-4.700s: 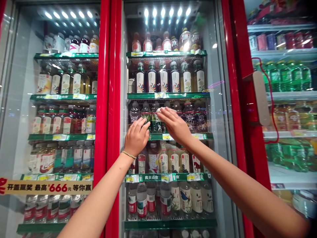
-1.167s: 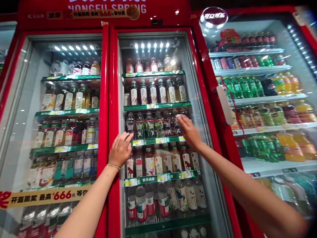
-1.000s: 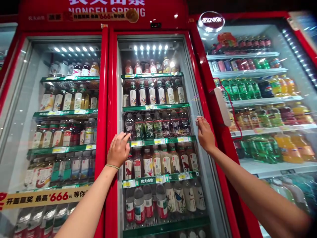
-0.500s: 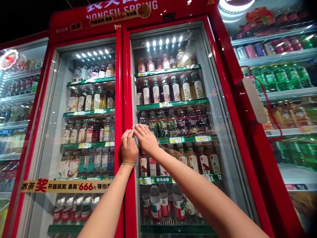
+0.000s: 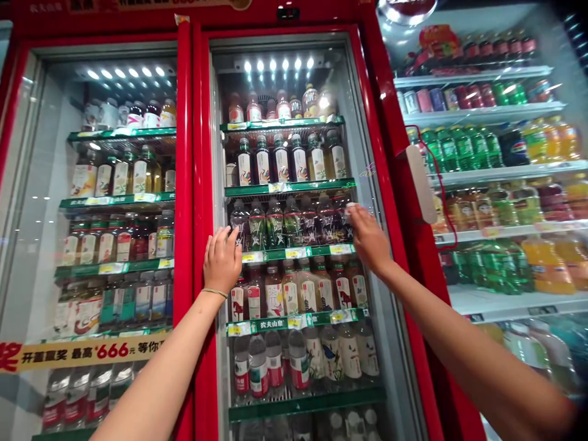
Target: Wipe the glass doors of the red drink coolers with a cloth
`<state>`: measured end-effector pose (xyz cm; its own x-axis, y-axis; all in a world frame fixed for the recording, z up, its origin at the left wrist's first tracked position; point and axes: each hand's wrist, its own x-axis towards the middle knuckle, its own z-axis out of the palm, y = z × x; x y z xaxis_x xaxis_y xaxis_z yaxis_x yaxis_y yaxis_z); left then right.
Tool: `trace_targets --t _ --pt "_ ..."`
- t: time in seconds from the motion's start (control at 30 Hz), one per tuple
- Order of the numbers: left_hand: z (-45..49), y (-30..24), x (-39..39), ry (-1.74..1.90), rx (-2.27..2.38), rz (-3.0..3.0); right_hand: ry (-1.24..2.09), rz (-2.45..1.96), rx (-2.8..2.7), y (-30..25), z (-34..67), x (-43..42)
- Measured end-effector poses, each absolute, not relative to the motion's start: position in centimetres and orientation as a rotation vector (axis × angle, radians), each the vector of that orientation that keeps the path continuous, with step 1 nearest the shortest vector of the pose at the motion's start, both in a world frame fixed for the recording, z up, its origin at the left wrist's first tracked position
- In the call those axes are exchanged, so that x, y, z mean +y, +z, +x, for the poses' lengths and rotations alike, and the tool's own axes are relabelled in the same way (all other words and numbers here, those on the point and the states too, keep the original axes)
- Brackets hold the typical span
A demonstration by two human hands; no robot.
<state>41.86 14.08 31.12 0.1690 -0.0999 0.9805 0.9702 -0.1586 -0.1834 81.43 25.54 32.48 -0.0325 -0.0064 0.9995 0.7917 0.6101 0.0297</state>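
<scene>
My left hand (image 5: 222,260) lies with fingers outstretched against the left edge of the glass door (image 5: 381,343), by its red frame (image 5: 204,153). A band circles that wrist. Over toward the right side of the same door, my right hand (image 5: 369,239) is bent against the glass. A small white cloth or tissue (image 5: 350,207) peeks out at its fingertips; most of it is covered by the hand. Behind the glass, dark-labelled bottles (image 5: 309,220) stand on the shelf between the two hands.
The left cooler door (image 5: 41,245) bears a yellow banner strip (image 5: 82,353). A white box-shaped piece (image 5: 421,184) with a red cord (image 5: 452,214) hangs on the red right side of the cooler. Farther right, an open-looking shelf unit (image 5: 500,174) holds cans and bottles.
My hands, close together at the door's left edge before, are now apart. The right hand has moved right across the glass with the white piece; the view has shifted to the right.
</scene>
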Motion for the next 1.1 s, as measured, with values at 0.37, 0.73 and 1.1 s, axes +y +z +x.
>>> trace_targets --t 0.37,0.73,1.1 --pt "42.7 30.9 17.0 -1.509 -0.788 -1.337 -0.708 -0.488 -1.437 33.2 68.2 23.7" --pt "41.7 30.6 16.0 -1.573 -0.702 -1.254 -1.0 -0.192 -1.966 33.8 58.0 19.6" --pt "42.5 30.7 16.9 -1.405 -0.815 -1.39 -0.655 -0.771 -1.361 29.9 86.5 26.9"
